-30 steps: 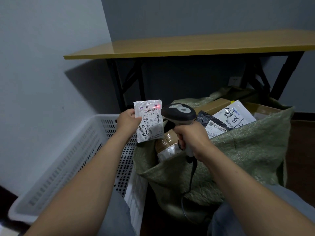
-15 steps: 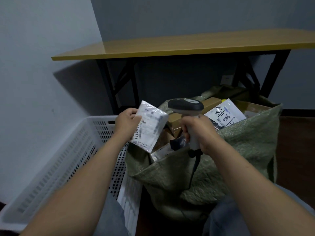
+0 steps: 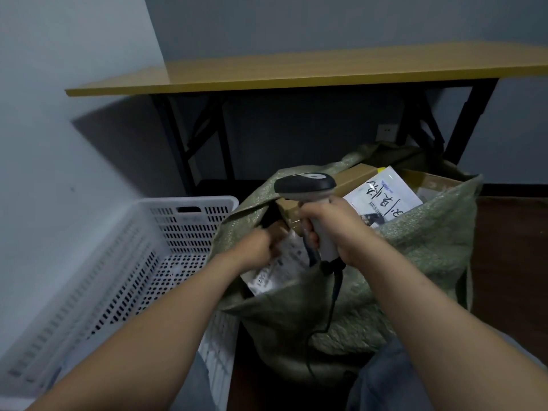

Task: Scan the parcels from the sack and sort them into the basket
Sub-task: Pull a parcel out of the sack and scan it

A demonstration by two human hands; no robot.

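A green woven sack (image 3: 415,262) stands open in front of me, with a white perforated basket (image 3: 189,201) to its left. My left hand (image 3: 256,246) is low at the sack's near-left mouth and grips a small white labelled parcel (image 3: 281,262); both are blurred. Just to the right, my right hand (image 3: 329,229) grips the handle of a grey barcode scanner (image 3: 305,185), whose head points left above the sack. Its cable hangs down the sack's front. Inside the sack lie a white envelope with black handwriting (image 3: 382,197) and a cardboard box (image 3: 353,176).
A wooden table (image 3: 326,69) on black legs stands behind the sack against the grey wall, which has a socket (image 3: 385,130). A pale wall runs close along the basket's left side. Dark floor shows at the right. My knees in grey trousers are at the bottom.
My left hand has dropped with the white parcel from beside the scanner head down to the sack's mouth. The scanner has lifted slightly and its red light no longer shows on the label.
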